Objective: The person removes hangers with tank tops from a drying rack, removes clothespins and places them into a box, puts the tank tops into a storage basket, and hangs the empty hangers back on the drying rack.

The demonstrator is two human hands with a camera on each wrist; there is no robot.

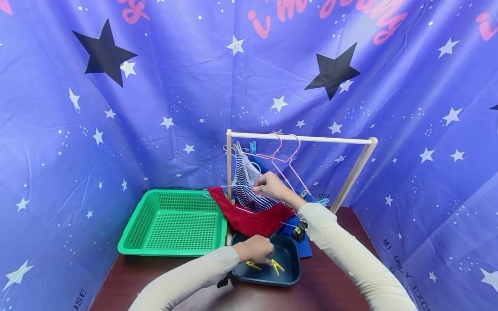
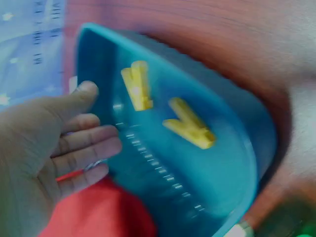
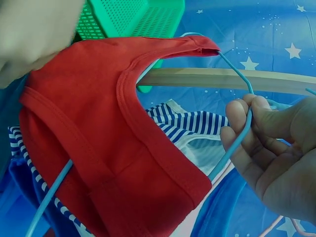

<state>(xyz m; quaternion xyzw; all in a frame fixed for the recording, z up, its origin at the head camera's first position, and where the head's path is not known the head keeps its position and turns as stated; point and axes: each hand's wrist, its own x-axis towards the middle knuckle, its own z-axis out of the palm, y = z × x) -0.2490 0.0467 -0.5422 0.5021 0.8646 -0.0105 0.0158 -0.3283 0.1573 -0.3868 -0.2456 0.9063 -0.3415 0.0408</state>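
My right hand [image 1: 272, 186] pinches the light blue hanger [image 3: 231, 160] between thumb and fingers, close to its hook. On this hanger hangs a small red garment [image 1: 249, 222], tilted, in front of the rack. Below it, my left hand [image 1: 254, 249] is over a dark tray [image 1: 268, 283]. In the left wrist view its fingers are loosely extended, with nothing held between them. Two yellow clothespins [image 2: 190, 126] lie on the tray's floor, apart from the fingers. Part of the red garment shows beside this hand, and whether they touch I cannot tell.
A wooden rack with a white bar [image 1: 330, 139] stands behind. Pink hangers [image 1: 297, 172] hang on it. Behind the red garment is a navy-and-white striped garment [image 1: 243, 179]; a blue clip [image 1: 253, 147] shows near it. To the left sits a green basket [image 1: 124, 242].
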